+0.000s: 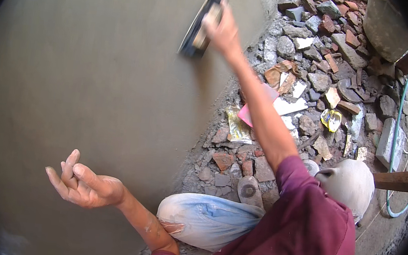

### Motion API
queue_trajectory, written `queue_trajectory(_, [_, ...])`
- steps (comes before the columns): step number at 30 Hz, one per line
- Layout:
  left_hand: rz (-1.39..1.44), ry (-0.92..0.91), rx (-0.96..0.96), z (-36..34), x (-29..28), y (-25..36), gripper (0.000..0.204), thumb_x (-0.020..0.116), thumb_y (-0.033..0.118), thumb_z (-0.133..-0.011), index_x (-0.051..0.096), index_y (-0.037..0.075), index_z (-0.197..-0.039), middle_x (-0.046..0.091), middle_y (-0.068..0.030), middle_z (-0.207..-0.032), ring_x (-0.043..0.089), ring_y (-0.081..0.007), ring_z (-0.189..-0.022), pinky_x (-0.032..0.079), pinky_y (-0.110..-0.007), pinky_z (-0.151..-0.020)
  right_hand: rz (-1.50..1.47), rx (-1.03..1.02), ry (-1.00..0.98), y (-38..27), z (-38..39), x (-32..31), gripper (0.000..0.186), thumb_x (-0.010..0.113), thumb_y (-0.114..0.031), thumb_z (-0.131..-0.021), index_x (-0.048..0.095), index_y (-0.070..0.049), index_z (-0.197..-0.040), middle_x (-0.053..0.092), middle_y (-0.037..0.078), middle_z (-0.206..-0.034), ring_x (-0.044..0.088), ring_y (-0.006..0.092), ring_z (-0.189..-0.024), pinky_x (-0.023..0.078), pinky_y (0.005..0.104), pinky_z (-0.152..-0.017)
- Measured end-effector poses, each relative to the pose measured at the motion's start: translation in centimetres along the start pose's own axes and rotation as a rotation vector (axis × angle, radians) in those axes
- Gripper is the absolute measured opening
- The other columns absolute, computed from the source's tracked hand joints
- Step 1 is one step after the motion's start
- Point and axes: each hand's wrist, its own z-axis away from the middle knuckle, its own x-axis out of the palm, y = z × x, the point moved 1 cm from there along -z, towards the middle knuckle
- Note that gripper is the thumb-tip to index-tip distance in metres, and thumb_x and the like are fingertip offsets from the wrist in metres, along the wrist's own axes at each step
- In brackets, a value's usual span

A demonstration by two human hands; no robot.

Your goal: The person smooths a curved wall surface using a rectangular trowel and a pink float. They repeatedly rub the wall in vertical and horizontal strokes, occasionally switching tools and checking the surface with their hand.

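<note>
A flat, dark-backed trowel [195,32] sits near the top of a smooth grey cement surface [95,76], close to its ragged right-hand edge, with the right hand [222,30] of a worker closed around its pale handle [201,38]. The fingers wrap it snugly, a grip that appears chosen to keep the knuckles off the cement and spread pressure along the plate. Blur hides whether the whole face or just one edge touches.

The trowel's long axis runs steeply, its upper end leaning right, away from the worker, its lower end pointing down and left; the handle lies along the same line. The right arm reaches out nearly straight, presumably because the spot is far from the body.

The left hand [89,188], empty, hangs palm up in front of the cement, its fingers loosely curled and apart, perhaps for balance. Its forearm passes beside a knee in faded jeans [209,220].

Beyond the edge lies broken rubble [286,47], scattered with a yellow wrapper [331,119] and a pink sheet [246,115]; a blue-green hose [391,215] loops at far right.
</note>
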Motion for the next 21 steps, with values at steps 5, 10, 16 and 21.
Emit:
queue_trajectory(5, [-0.018, -0.078, 0.024, 0.3, -1.6, -0.7, 0.052, 0.049, 0.005, -0.097, 0.036, -0.011, -0.145, 0.070, -0.0198, -0.095, 0.068, -0.0238, -0.084, 0.051, -0.043, -0.095, -0.087, 0.199, -0.344, 2.6, -1.6, -1.0, 0.073, 0.065, -0.033, -0.091, 0.038, 0.002, -0.149, 0.063, 0.029, -0.127, 0.066, 0.0424, -0.112, 0.053, 0.0457, -0.095])
queue_trajectory(10, [-0.003, -0.096, 0.103, -0.9, -1.3, 0.3, 0.054, 0.049, 0.005, -0.096, 0.033, -0.010, -0.146, 0.070, -0.0193, -0.096, 0.069, -0.0256, -0.086, 0.050, -0.046, -0.099, -0.241, 0.240, -0.308, -11.1, 27.6, 0.4, 0.083, 0.068, -0.027, -0.089, 0.027, -0.003, -0.157, 0.071, 0.026, -0.089, 0.069, 0.0418, -0.069, 0.057, 0.0497, -0.067])
queue_trajectory(16, [0.006, -0.106, 0.113, -0.1, -0.4, 0.4, 0.051, 0.048, 0.004, -0.096, 0.034, -0.010, -0.143, 0.069, -0.0218, -0.100, 0.069, -0.0256, -0.087, 0.050, -0.047, -0.100, -0.323, 0.339, -0.219, -10.9, 21.7, -1.5, 0.079, 0.064, -0.023, -0.093, 0.025, 0.001, -0.157, 0.071, 0.024, -0.084, 0.072, 0.0386, -0.070, 0.058, 0.0461, -0.066])
queue_trajectory(21, [0.020, -0.093, 0.068, -0.3, -1.1, -0.6, 0.053, 0.048, 0.004, -0.096, 0.032, -0.011, -0.144, 0.069, -0.0214, -0.099, 0.070, -0.0260, -0.086, 0.050, -0.046, -0.100, -0.175, 0.303, -0.158, -3.8, 3.3, -0.5, 0.073, 0.057, -0.034, -0.093, 0.033, -0.002, -0.154, 0.058, 0.034, -0.133, 0.059, 0.0463, -0.122, 0.047, 0.0471, -0.105])
